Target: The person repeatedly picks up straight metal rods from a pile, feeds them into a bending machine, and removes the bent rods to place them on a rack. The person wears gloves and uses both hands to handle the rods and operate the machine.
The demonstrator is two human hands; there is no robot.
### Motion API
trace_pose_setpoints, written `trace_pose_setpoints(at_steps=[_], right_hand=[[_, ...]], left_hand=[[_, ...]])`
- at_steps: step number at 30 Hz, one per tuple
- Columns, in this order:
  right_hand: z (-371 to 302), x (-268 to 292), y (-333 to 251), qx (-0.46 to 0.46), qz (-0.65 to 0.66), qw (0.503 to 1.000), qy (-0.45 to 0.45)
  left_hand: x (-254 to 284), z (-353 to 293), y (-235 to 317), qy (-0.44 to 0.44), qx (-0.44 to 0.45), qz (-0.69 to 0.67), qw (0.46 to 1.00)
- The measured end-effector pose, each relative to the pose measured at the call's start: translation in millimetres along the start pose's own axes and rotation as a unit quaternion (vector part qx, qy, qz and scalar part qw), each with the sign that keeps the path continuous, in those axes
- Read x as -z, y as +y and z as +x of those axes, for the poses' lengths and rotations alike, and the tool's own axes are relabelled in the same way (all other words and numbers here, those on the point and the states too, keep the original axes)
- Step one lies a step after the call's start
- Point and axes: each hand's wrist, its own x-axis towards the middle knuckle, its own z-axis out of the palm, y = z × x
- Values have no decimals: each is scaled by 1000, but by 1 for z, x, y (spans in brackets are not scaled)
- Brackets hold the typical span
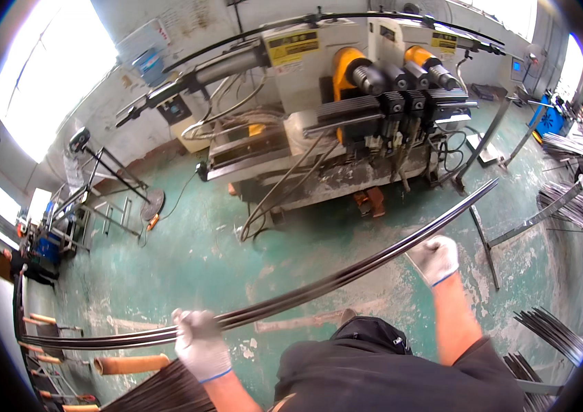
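A bundle of several long dark metal bars [319, 283] runs across in front of me, from the far left edge up to the right, looking curved in this wide view. My left hand [199, 340], in a white glove with a blue cuff edge, is closed around the bundle toward its left part. Farther right, my right hand [436, 259], gloved alike, is closed at the lower side of the bars, short of their right end. Its fingertips are partly hidden and slightly blurred. Beneath my left forearm lies a dark stack of bars [161, 388].
Ahead stands a large machine [326, 168] with rollers and orange parts. A metal stand [487, 237] is to the right, with bundles of bars [552, 333] at lower right. At left are a roller rack [130, 364] and a round-based stand [153, 204].
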Motion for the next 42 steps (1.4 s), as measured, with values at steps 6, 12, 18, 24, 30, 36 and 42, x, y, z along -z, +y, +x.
trace_pose_setpoints(at_steps=[6, 12, 18, 24, 30, 36, 42], right_hand=[[27, -129, 23, 84, 39, 992, 87], [112, -91, -90, 166, -57, 979, 105], [240, -14, -211, 301, 43, 933, 190], [320, -80, -220, 311, 24, 914, 260], [404, -90, -232, 301, -4, 933, 197], [462, -72, -265, 267, 70, 945, 177], [473, -78, -278, 241, 60, 956, 158]], left_hand=[[-101, 48, -152, -154, 122, 62, 978], [-139, 172, -149, -227, 114, 41, 966], [-135, 322, -151, -228, 47, 123, 965], [-146, 380, -265, -95, 140, 152, 974], [-188, 377, -356, -88, 209, 142, 964], [-205, 395, -403, -132, 265, 55, 954], [-221, 415, -450, -88, 232, 84, 965]])
